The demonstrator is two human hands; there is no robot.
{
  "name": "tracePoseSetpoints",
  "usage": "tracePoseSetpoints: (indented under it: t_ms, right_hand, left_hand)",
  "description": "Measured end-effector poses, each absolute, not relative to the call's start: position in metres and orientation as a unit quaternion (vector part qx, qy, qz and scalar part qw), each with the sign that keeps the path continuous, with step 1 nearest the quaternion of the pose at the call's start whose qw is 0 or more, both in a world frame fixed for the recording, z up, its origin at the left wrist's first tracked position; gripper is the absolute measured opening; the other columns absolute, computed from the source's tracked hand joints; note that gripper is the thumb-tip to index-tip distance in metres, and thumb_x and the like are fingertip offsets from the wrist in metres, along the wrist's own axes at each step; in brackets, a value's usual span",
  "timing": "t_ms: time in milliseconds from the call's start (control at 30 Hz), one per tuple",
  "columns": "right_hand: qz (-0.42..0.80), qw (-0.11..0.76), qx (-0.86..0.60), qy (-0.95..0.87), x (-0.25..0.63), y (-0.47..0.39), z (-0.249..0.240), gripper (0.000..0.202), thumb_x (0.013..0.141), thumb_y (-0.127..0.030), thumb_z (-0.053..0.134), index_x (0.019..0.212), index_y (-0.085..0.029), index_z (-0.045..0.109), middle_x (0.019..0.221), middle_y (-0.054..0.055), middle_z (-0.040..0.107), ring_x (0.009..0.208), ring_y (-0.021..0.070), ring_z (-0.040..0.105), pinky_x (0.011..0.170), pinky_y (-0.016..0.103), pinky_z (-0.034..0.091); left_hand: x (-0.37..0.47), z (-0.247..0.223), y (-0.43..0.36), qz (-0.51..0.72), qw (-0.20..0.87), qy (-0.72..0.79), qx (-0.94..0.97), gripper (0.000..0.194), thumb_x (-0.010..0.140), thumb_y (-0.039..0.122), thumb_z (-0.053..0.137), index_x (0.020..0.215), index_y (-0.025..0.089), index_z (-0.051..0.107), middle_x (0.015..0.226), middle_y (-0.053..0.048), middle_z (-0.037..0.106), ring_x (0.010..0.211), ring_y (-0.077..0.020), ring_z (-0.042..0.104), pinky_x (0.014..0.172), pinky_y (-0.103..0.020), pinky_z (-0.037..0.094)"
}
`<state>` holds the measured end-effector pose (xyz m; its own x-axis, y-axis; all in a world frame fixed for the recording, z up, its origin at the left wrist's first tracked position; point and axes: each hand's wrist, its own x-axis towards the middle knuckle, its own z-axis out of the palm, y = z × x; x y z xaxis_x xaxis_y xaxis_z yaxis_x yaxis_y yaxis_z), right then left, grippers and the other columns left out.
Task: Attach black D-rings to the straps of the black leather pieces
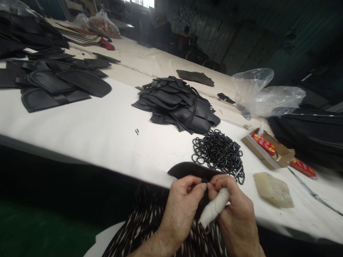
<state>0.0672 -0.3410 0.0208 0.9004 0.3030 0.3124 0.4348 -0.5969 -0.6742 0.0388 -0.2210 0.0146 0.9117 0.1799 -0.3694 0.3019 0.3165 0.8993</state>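
Note:
Just in front of the table's near edge, both my hands work at one black leather piece (193, 169). The thumb and fingers of my left hand (180, 206) are pinched on a narrow dark part of it. Fingertips of my right hand (237, 208) meet them there, also closed. A white, wrapped-looking cylinder (214, 208) is held within the right hand and slants down to the left; its kind is unclear. My fingers hide the exact spot of the pinch. Just beyond the hands lies a heap of black metal rings (219, 150), partly D-shaped.
A pile of black leather pieces (177, 103) lies beyond the rings, with more leather pieces (59, 82) at left. On the right are a cardboard box (280, 159) with red packets, a yellowish translucent block (273, 189), slim metal scissors (308, 189) and a clear plastic bag (278, 100).

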Motion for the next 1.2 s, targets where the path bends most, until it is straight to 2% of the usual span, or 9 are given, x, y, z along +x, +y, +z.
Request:
tracePoseSetpoints:
  t_ms: [233,400,500,633,800,1000,1200]
  right_hand:
    - [-0.054,0.389,-0.903,-0.176,0.066,-0.34,0.025,0.011,0.086,-0.027,0.05,0.077,-0.022,0.051,0.069,-0.002,0.06,0.06,0.0124,0.056,0.054,0.022,0.044]
    - [-0.119,0.413,-0.886,-0.173,0.057,-0.339,0.02,0.013,0.085,-0.027,0.056,0.075,-0.022,0.051,0.074,-0.001,0.059,0.061,0.0109,0.055,0.058,0.021,0.044]
    - [-0.107,0.466,-0.865,-0.152,0.051,-0.338,0.021,0.013,0.084,-0.026,0.057,0.074,-0.022,0.05,0.073,-0.002,0.059,0.06,0.0102,0.055,0.055,0.02,0.044]
    - [-0.079,0.563,-0.816,-0.104,0.043,-0.34,0.029,0.016,0.083,-0.025,0.058,0.072,-0.022,0.047,0.075,-0.003,0.059,0.06,0.0088,0.054,0.052,0.017,0.044]
    - [-0.072,0.595,-0.795,-0.096,0.036,-0.343,0.034,0.018,0.083,-0.024,0.058,0.069,-0.022,0.046,0.074,-0.003,0.061,0.061,0.0088,0.056,0.055,0.017,0.045]
    - [-0.028,0.626,-0.775,-0.087,0.029,-0.347,0.028,0.017,0.084,-0.028,0.056,0.071,-0.022,0.046,0.077,-0.001,0.065,0.058,0.0101,0.058,0.053,0.018,0.047]
    - [0.014,0.599,-0.798,-0.072,0.025,-0.351,0.025,0.018,0.085,-0.033,0.054,0.072,-0.022,0.047,0.074,0.0,0.067,0.055,0.0111,0.058,0.051,0.019,0.046]
  left_hand:
    - [0.039,0.014,-0.223,-0.039,0.805,0.211,0.553,0.017,0.075,0.03,0.061,0.074,0.014,0.063,0.06,0.002,0.052,0.056,-0.0093,0.041,0.051,-0.021,0.032]
    - [0.031,0.01,-0.218,-0.048,0.843,0.21,0.493,0.018,0.075,0.031,0.063,0.073,0.014,0.064,0.064,0.0,0.057,0.06,-0.0101,0.048,0.057,-0.022,0.038]
    - [0.027,0.013,-0.215,-0.061,0.875,0.205,0.434,0.018,0.075,0.03,0.063,0.068,0.014,0.062,0.062,0.0,0.058,0.058,-0.01,0.05,0.056,-0.022,0.04]
    - [0.025,0.022,-0.213,-0.077,0.881,0.235,0.404,0.018,0.07,0.026,0.065,0.059,0.013,0.058,0.053,0.002,0.052,0.049,-0.0096,0.047,0.045,-0.021,0.037]
    - [0.021,0.027,-0.215,-0.07,0.886,0.252,0.382,0.02,0.067,0.024,0.066,0.054,0.013,0.056,0.051,0.002,0.049,0.046,-0.0097,0.045,0.041,-0.021,0.038]
    - [0.016,0.029,-0.22,-0.07,0.881,0.255,0.393,0.016,0.07,0.023,0.067,0.061,0.012,0.06,0.055,0.001,0.053,0.047,-0.0083,0.045,0.044,-0.02,0.038]
    - [0.01,0.029,-0.225,-0.064,0.872,0.208,0.439,0.011,0.077,0.02,0.065,0.084,0.011,0.068,0.07,-0.002,0.063,0.057,-0.0081,0.052,0.057,-0.02,0.044]
